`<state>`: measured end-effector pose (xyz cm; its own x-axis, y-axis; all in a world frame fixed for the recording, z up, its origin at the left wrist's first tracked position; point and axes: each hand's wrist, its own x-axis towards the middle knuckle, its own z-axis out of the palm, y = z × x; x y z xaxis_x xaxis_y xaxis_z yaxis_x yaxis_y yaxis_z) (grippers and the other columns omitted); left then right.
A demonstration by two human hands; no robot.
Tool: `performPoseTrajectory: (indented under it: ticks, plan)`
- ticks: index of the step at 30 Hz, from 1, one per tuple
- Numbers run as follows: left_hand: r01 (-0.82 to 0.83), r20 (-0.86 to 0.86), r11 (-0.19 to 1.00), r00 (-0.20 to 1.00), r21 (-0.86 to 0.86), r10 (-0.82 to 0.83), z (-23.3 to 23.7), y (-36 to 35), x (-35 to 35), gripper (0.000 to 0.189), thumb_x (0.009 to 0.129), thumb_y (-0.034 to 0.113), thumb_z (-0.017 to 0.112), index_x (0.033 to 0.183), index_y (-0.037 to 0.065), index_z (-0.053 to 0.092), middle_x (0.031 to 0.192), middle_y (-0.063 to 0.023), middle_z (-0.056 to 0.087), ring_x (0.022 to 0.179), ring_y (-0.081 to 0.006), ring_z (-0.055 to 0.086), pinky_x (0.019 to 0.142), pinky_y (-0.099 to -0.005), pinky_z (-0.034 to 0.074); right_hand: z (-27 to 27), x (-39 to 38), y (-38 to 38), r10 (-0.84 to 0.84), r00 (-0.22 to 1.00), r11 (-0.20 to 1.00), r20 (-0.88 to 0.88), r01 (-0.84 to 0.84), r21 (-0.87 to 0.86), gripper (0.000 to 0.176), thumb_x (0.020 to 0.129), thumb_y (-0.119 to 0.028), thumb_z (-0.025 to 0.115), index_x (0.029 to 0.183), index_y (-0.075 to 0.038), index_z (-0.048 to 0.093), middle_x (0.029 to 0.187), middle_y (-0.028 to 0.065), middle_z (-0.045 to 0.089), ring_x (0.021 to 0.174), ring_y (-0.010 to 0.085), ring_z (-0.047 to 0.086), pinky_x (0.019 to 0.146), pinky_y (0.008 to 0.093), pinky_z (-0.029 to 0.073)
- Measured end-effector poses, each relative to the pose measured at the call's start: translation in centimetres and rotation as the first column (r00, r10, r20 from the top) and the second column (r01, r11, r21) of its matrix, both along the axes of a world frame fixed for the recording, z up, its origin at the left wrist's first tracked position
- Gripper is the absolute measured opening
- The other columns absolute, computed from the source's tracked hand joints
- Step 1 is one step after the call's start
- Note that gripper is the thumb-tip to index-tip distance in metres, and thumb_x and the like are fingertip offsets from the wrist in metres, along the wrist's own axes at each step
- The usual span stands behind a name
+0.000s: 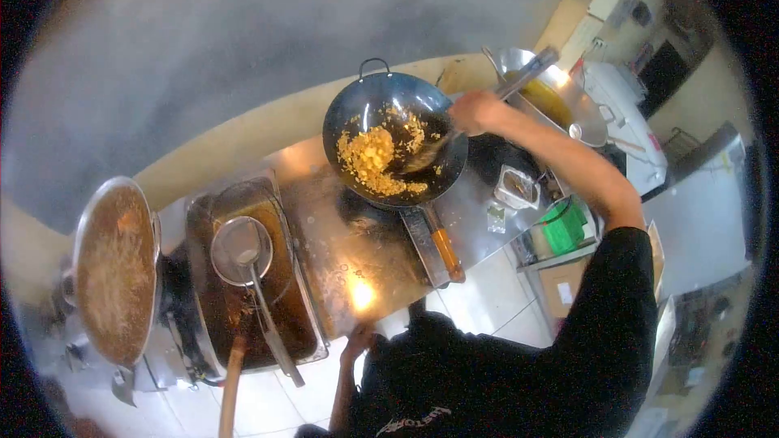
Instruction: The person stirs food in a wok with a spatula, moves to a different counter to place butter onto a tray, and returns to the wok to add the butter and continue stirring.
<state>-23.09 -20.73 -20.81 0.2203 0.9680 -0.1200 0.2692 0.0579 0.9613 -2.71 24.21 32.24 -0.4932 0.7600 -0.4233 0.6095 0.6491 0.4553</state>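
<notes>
My right hand (477, 112) is closed around the handle of a metal spatula (527, 73). The spatula's blade is down in a dark wok (341, 105), against yellow-brown fried rice (369, 154) with paler lumps in it. The wok sits on the stove; its wooden handle (445, 250) points toward my body, and a loop handle (374, 65) is on its far side. My left hand (359, 341) is low at the counter's near edge, close to my black shirt and away from the wok. Its fingers are too small and blurred to make out.
A round mesh strainer (242, 250) lies over a rectangular vat (312, 349) of dark oil. Farther left is a large pan (148, 203) of brown liquid. At right stand a metal pan (596, 126) with yellow liquid, a small clear container (517, 187) and a green basket (563, 227).
</notes>
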Motion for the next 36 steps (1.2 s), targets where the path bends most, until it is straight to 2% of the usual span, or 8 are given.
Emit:
performPoseTrajectory:
  ticks: [2, 3, 4, 5, 8, 16, 22, 36]
  plan:
    - [0.404, 0.458, 0.896, 0.842, -0.183, -0.286, 9.3, 5.5, 3.7, 0.044, 0.095, 0.045, 0.042, 0.111, 0.005, 0.054, 0.088, -0.0105, 0.063, 0.072, -0.0198, 0.061, 0.066, -0.0327, 0.050, 2.2, 1.6, 2.0, 0.061, 0.978, 0.989, 0.200, -0.033, -0.145, 0.026, 0.084, -0.027, 0.054, 0.083, -0.005, 0.069, 0.079, 0.0168, 0.066, 0.083, 0.0337, 0.064, 0.072, 0.0443, 0.050]
    - [0.139, 0.162, 0.733, 0.932, 0.666, -0.324, 6.1, 7.6, 8.2, 0.052, 0.095, 0.053, 0.037, 0.111, 0.006, 0.053, 0.090, -0.0105, 0.064, 0.076, -0.0208, 0.063, 0.071, -0.0344, 0.050, 2.4, 2.1, 3.4, 0.229, 0.919, 0.930, 0.321, -0.108, -0.352, 0.028, 0.086, -0.026, 0.052, 0.085, -0.002, 0.067, 0.080, 0.0182, 0.066, 0.079, 0.0360, 0.063, 0.069, 0.0461, 0.049]
    - [0.253, 0.304, 0.964, 0.915, 0.080, -0.266, 11.6, 9.5, 10.6, 0.050, 0.094, 0.049, 0.041, 0.116, 0.006, 0.051, 0.094, -0.0109, 0.064, 0.079, -0.0192, 0.063, 0.066, -0.0319, 0.050, 1.7, 2.1, 3.9, 0.239, 0.913, 0.931, 0.329, -0.119, -0.346, 0.028, 0.086, -0.026, 0.052, 0.085, -0.002, 0.067, 0.080, 0.0182, 0.066, 0.079, 0.0360, 0.063, 0.069, 0.0461, 0.049]
    - [0.338, 0.388, 0.778, 0.912, -0.529, -0.133, 18.0, 11.8, 12.0, 0.049, 0.093, 0.046, 0.045, 0.122, 0.006, 0.049, 0.098, -0.0113, 0.063, 0.081, -0.0177, 0.064, 0.061, -0.0293, 0.049, 0.2, 2.4, 3.7, 0.193, 0.962, 0.914, 0.195, -0.104, -0.392, 0.029, 0.087, -0.026, 0.051, 0.084, -0.002, 0.067, 0.079, 0.0181, 0.065, 0.078, 0.0361, 0.063, 0.069, 0.0469, 0.048]
    - [0.357, 0.676, 0.823, 0.736, -0.442, 0.043, 20.7, 16.0, 17.1, 0.047, 0.094, 0.048, 0.044, 0.111, 0.004, 0.051, 0.091, -0.0116, 0.064, 0.085, -0.0197, 0.065, 0.065, -0.0312, 0.052, -8.3, 2.7, 4.6, 0.235, 0.946, 0.887, -0.225, -0.303, -0.349, 0.027, 0.082, -0.029, 0.060, 0.086, -0.004, 0.068, 0.079, 0.0167, 0.067, 0.075, 0.0329, 0.065, 0.066, 0.0472, 0.049]
    - [-0.012, 0.687, 0.838, 0.565, -0.546, 0.456, 20.4, 20.4, 23.4, 0.027, 0.089, 0.028, 0.060, 0.088, 0.001, 0.057, 0.073, -0.0115, 0.064, 0.066, -0.0215, 0.067, 0.053, -0.0297, 0.055, -0.6, 1.8, 4.7, -0.027, 0.988, 0.858, 0.149, 0.099, -0.504, 0.027, 0.089, -0.023, 0.050, 0.080, -0.002, 0.065, 0.062, 0.0112, 0.059, 0.056, 0.0228, 0.058, 0.053, 0.0412, 0.045]
    - [-0.069, 0.685, 0.851, 0.560, -0.521, 0.465, 20.2, 20.9, 22.8, 0.022, 0.086, 0.025, 0.064, 0.082, 0.005, 0.056, 0.068, -0.0061, 0.060, 0.060, -0.0161, 0.061, 0.055, -0.0303, 0.052, -6.8, 1.6, 2.5, 0.251, 0.929, 0.933, -0.273, -0.307, -0.190, 0.020, 0.080, -0.011, 0.049, 0.080, -0.002, 0.067, 0.075, 0.0184, 0.067, 0.068, 0.0290, 0.067, 0.056, 0.0420, 0.053]
    - [0.152, 0.763, 0.804, 0.457, -0.574, 0.458, 24.0, 18.1, 16.8, 0.021, 0.088, 0.025, 0.063, 0.088, 0.005, 0.056, 0.064, -0.0015, 0.055, 0.053, -0.0133, 0.055, 0.053, -0.0267, 0.049, -11.5, 6.9, -4.6, -0.097, 0.887, 0.995, -0.451, 0.102, -0.013, 0.027, 0.089, -0.017, 0.046, 0.090, 0.003, 0.065, 0.081, 0.0222, 0.066, 0.074, 0.0395, 0.066, 0.067, 0.0468, 0.055]
